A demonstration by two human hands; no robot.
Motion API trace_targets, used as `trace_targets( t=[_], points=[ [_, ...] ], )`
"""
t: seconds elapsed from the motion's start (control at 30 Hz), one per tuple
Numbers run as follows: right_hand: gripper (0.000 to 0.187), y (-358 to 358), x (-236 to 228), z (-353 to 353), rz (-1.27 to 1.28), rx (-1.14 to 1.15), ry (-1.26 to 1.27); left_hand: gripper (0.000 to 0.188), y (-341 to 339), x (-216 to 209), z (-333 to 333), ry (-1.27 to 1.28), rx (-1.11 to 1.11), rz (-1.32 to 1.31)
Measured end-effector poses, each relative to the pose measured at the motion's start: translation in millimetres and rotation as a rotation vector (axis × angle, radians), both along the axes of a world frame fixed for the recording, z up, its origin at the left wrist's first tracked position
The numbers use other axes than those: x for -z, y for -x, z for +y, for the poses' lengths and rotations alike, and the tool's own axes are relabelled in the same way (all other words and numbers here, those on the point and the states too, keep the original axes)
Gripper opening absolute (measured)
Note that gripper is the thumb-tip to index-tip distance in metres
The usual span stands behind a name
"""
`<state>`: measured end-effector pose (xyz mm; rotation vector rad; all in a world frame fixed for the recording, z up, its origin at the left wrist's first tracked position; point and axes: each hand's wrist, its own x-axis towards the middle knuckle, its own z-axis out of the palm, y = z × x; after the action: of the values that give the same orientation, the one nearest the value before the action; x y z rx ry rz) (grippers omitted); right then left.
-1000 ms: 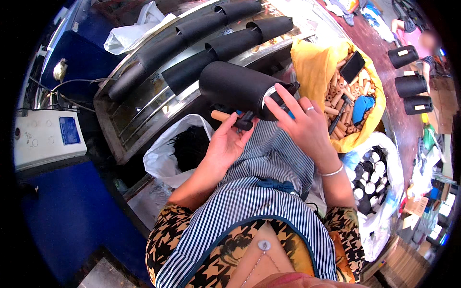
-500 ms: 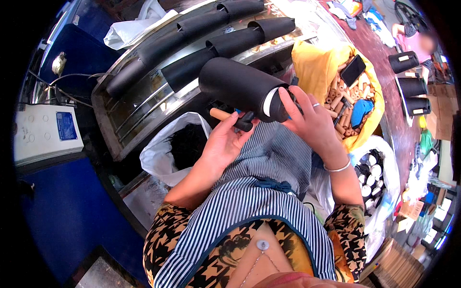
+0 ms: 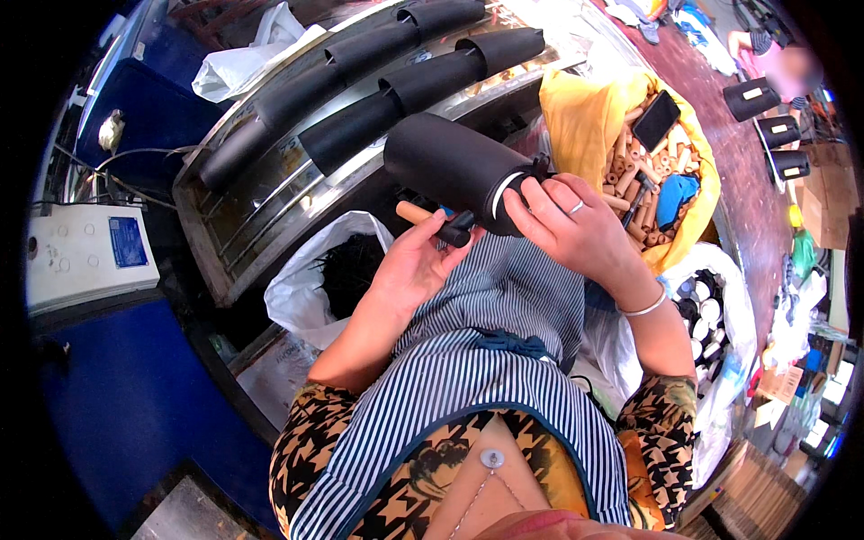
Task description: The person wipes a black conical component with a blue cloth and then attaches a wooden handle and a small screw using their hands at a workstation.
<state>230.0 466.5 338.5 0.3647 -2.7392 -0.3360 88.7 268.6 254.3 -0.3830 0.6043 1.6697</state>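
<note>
The tube (image 3: 450, 166) your right hand (image 3: 576, 225) grips by its end looks light and stiff, best held mid-body; your left hand (image 3: 416, 263) pinches a tan roll (image 3: 413, 212).

Single head-worn fisheye, facing down, close range.

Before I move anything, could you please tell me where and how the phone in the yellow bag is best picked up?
I'd pinch the phone by its two long edges, coming down from above. It is thin and flat, and lies with its dark, glossy face up on the heaped tan tubes in the yellow bag, with nothing on top of it.
</note>
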Motion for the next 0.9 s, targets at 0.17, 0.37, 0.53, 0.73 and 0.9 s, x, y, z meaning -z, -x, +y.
trace_targets(
  t=[0.17,0.37,0.53,0.73,0.9],
  points=[
    [0.07,-2,9,7,-0.05,0.251,0.197,0.029,-4,2,4,-0.023,-0.022,-0.053],
    [0.08,0,45,-44,-0.099,0.721,1.374,0.024,-15,17,9,0.079,-0.206,0.018],
    [0.093,-2,47,-27,0.12,0.472,0.746,0.021,-19,18,10,0.081,-0.199,0.131],
    [0.064,-19,96,-58,0.174,0.956,1.211,0.034,-50,11,20,0.091,-0.18,0.473],
    [0.055,-57,130,-84,0.302,0.627,2.964,0.056,-81,40,28,0.245,-0.046,1.145]
  ],
)
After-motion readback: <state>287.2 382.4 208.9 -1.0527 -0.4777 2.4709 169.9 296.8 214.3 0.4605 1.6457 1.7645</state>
